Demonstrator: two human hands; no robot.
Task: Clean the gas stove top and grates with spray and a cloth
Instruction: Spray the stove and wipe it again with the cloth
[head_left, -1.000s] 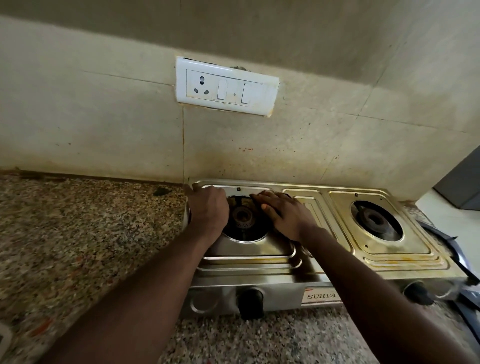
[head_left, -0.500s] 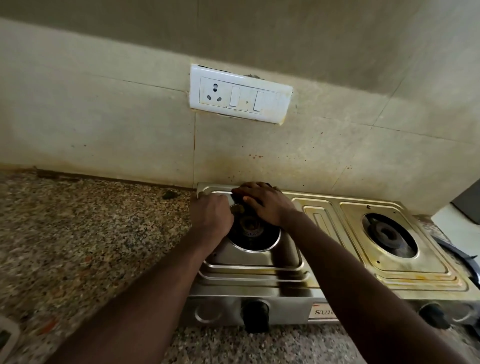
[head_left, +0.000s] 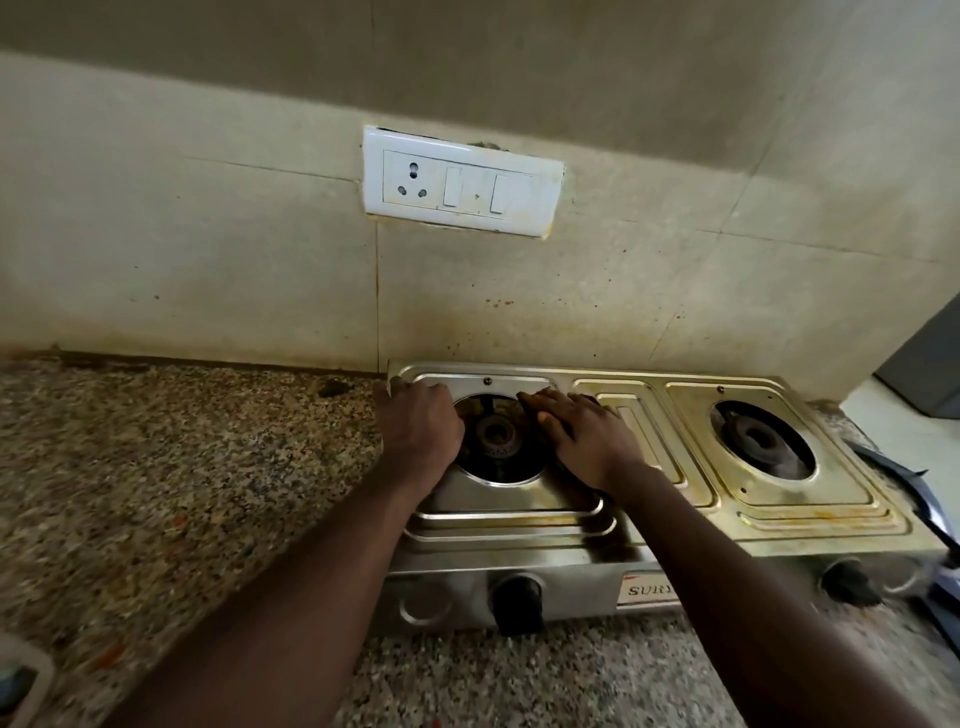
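Observation:
A two-burner steel gas stove stands against the wall, with its grates off. My left hand rests on the stove top at the left rim of the left burner, knuckles up, holding nothing I can see. My right hand lies flat at the right rim of that burner, fingers straight and pointing left over the opening. The right burner sits bare in a yellow-stained plate. No spray or cloth shows.
The speckled granite counter stretches left of the stove. A white socket and switch plate is on the stained wall above. Dark objects lie at the stove's right end. Two black knobs face me.
Half a second ago both hands met over the back of the left burner. They have since moved apart to its left and right rims. The view has shifted slightly.

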